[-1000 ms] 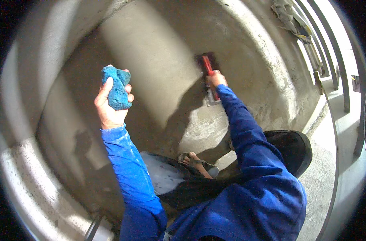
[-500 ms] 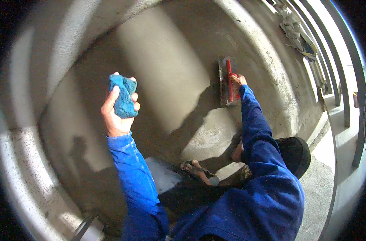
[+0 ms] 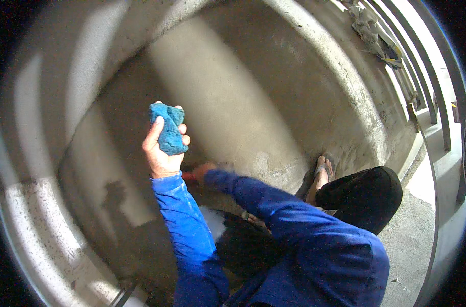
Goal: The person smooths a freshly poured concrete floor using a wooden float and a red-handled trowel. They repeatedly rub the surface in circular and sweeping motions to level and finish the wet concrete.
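Gripping the blue sponge [image 3: 167,132], left hand [image 3: 161,148] stays raised; right hand [image 3: 205,171], blurred, has dropped low; grip unclear.

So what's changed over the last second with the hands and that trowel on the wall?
The right hand swept the red-handled trowel from high on the right of the plastered wall down and leftward; it is now low beside the left wrist, blurred with motion and mostly hidden. The left hand has kept its grip on the blue sponge, raised in much the same place.

Left hand [image 3: 161,153] raised, fingers clenched; right hand [image 3: 205,171] low, blurred.
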Demonstrator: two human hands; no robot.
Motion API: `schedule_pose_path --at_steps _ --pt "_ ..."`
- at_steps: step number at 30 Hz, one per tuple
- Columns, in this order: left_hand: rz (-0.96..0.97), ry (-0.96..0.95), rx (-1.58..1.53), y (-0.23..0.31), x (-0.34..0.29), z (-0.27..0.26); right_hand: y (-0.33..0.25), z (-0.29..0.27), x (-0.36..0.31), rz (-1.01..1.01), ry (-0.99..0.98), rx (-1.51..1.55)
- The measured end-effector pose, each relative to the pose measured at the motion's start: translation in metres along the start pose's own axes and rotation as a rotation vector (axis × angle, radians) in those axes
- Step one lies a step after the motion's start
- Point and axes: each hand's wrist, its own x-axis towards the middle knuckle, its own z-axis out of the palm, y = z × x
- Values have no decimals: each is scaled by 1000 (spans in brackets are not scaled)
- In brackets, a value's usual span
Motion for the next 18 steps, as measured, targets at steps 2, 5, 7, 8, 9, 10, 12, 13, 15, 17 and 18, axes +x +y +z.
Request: schedule_pose_path --at_steps 2,5,7,8,9,10,12,13,15,17,18 --pt "16 0 29 -3 5 0 -28 16 -17 -232 46 -49" --pt "33 23 32 -3 5 -4 -35 16 -33 -147 -64 44" --pt "67 25 39 -1 3 -7 -25 15 -36 -115 -20 153" --pt "48 20 36 -1 3 -8 -19 17 -35 -110 31 210" --pt "55 9 32 -1 4 -8 -12 20 -35 -122 78 277" --pt "29 23 49 -2 5 -8 -8 24 -33 -96 90 313" --pt "7 3 88 -4 9 -6 3 26 -26 -6 90 370" --pt "-11 43 109 -4 11 -5 10 22 -23 -35 179 315" --pt "-9 94 171 -6 14 -3 28 -3 -11 26 315 182" --pt "-30 117 191 -6 15 -3 58 -50 3 186 309 511" --pt "-29 126 200 -6 14 -3 79 -80 9 234 301 393"
